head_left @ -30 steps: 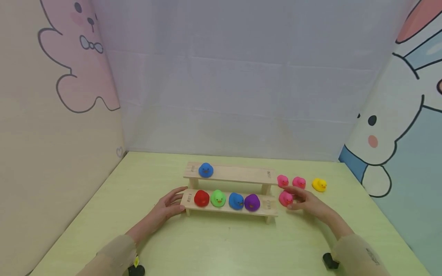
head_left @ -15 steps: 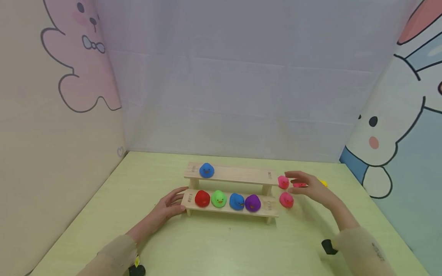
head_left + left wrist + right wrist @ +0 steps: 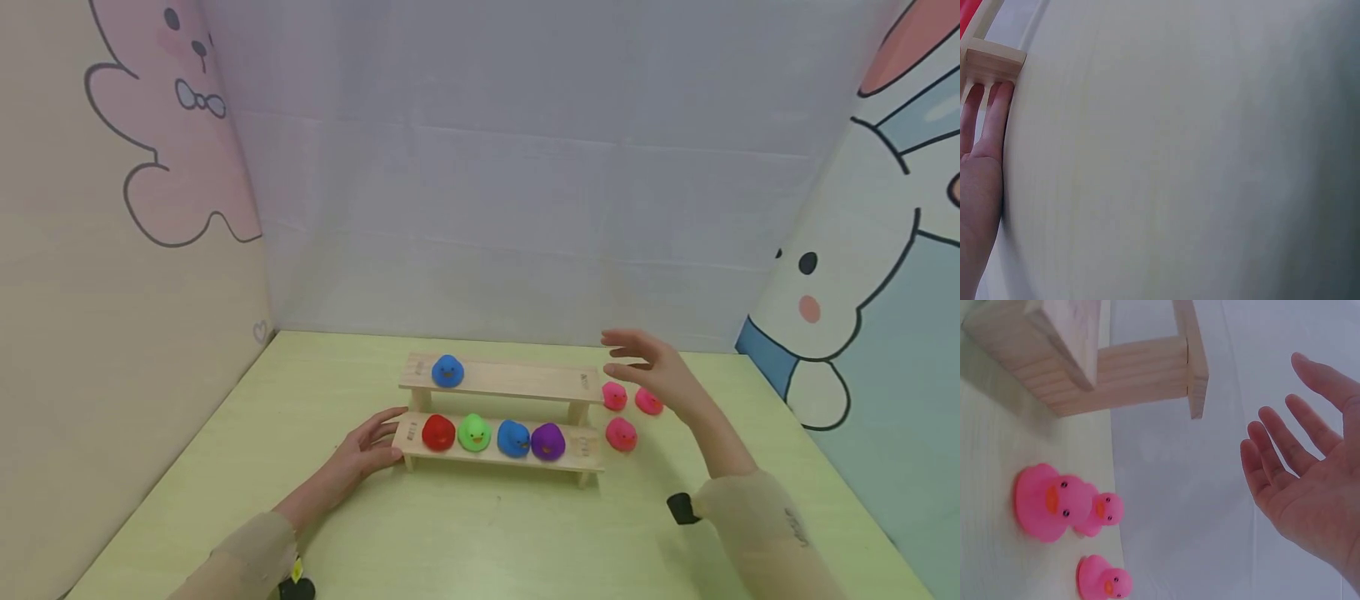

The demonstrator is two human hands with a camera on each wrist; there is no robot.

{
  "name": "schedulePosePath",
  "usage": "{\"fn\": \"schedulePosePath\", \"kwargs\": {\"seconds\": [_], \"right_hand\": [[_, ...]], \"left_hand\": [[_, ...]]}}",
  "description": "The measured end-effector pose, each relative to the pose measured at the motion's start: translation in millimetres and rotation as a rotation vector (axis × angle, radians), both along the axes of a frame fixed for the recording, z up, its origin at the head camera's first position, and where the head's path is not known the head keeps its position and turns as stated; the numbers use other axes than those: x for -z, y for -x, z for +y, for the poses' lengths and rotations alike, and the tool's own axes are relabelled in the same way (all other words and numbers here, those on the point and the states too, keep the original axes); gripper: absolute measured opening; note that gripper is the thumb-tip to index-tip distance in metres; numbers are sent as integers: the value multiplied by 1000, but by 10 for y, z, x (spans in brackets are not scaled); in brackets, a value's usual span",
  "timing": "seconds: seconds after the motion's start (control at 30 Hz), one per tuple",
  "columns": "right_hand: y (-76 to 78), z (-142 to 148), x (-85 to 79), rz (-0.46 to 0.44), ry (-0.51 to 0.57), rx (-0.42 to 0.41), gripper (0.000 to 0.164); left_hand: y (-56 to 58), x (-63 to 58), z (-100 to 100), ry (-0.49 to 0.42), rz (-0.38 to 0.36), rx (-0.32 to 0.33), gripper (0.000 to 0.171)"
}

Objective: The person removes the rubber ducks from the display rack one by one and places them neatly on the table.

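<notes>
A two-tier wooden rack (image 3: 525, 379) stands on the table. On its lower tier sit a red duck (image 3: 438, 433), a green duck (image 3: 474, 433), a blue duck (image 3: 513, 438) and a purple duck (image 3: 548, 442). Another blue duck (image 3: 447, 372) is alone at the upper tier's left. My left hand (image 3: 367, 446) rests against the rack's left end; its straight fingers (image 3: 997, 115) reach the wooden leg (image 3: 996, 59) in the left wrist view. My right hand (image 3: 648, 367) hovers, fingers spread and holding nothing, above pink ducks (image 3: 621, 434) right of the rack.
Two more pink toys lie behind the front one, including a pink duck (image 3: 1094, 512) seen in the right wrist view. The pale table (image 3: 450, 542) meets a white cloth backdrop (image 3: 487, 208). Side walls carry cartoon animals. Black wrist devices (image 3: 682, 508) hang at both sleeves.
My right hand has left the front pink duck and risen up and back. The yellow duck at the right is now hidden behind my right wrist. My left hand stays put.
</notes>
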State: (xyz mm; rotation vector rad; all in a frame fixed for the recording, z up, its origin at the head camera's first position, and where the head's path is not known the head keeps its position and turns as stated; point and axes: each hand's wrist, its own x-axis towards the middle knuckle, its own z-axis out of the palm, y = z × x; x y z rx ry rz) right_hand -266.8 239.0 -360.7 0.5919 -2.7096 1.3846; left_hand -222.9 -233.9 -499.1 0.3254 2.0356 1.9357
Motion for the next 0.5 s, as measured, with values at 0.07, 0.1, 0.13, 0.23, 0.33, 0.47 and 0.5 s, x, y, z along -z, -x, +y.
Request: {"fn": "schedulePosePath", "kwargs": {"seconds": [0.07,0.1,0.13,0.23,0.33,0.47,0.5], "right_hand": [[17,-95,-26,23,37,-9,53],[25,-147,-39,34,57,-16,53],[35,-201,-50,48,83,-25,53],[66,-375,-81,68,162,-56,51],[99,-553,-99,81,248,-91,51],[142,-793,-90,74,349,-124,52],[152,-852,-82,72,368,-130,53]], "left_hand": [[-2,1,3,5,-7,-7,66],[-1,4,2,6,-9,-11,66],[-1,5,3,6,-9,-11,66],[-5,8,2,5,-11,-13,66],[-5,12,-2,2,-1,-6,66],[-2,14,-7,4,4,-2,66],[-2,13,-7,4,2,-3,66]]}}
